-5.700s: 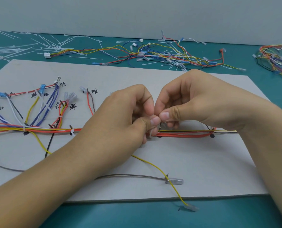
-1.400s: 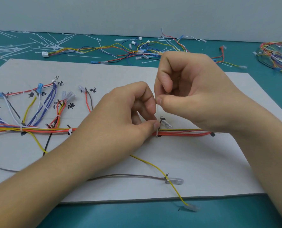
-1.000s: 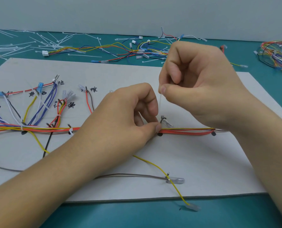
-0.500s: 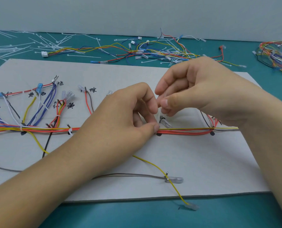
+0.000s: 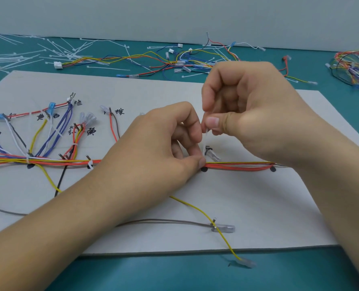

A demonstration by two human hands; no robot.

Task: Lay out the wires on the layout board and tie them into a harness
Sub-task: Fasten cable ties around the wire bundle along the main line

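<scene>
A bundle of red, orange and yellow wires runs left to right across the grey layout board. My left hand grips the bundle at a black mark, thumb pressed on the wires. My right hand pinches the tail of a white cable tie between thumb and forefinger, and the tail stands up from the bundle. Branch wires with terminals fan out at the left beside handwritten labels. A yellow wire and a brown wire trail toward the board's front edge.
Loose white cable ties lie on the teal table at the back left. A tangle of spare wires lies behind the board, and another coil of wires sits at the far right. Small pins stick up from the board.
My right hand dropped to the bundle half a second ago and has now risen again with the tie's tail pinched. My left hand has stayed on the bundle.
</scene>
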